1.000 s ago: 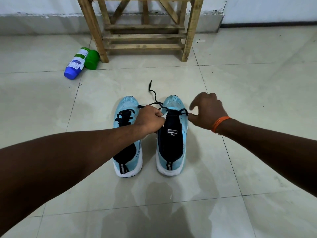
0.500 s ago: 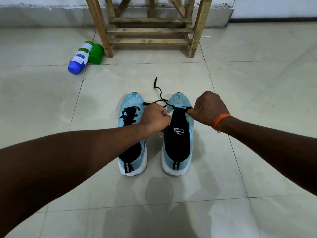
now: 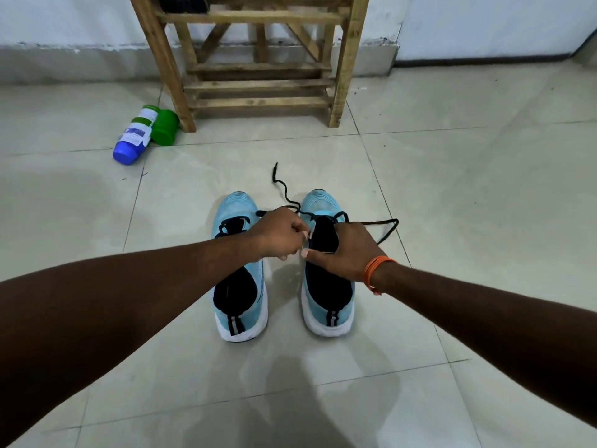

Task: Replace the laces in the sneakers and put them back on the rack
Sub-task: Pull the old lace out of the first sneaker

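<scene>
The fingers (image 3: 295, 229) of the left hand (image 3: 281, 232) are clenched, pinching the black lace (image 3: 286, 192) just above the front of the right sneaker (image 3: 328, 305). The right hand (image 3: 350, 250) lies over that shoe's dark opening, its fingers curled on the other run of the lace and its thumb stretched towards the left hand. An orange band (image 3: 376, 270) circles the right wrist.

One lace end trails forward on the floor (image 3: 452, 205) between the two toes, and a loop of it stands out to the right of the right hand. The left sneaker (image 3: 240, 315) sits just beside its pair, heels towards the person. Farther off, the wooden rack (image 3: 258, 88) stands against the wall. Near its left leg lie a blue-capped bottle (image 3: 134, 137) and a green cup (image 3: 165, 127).
</scene>
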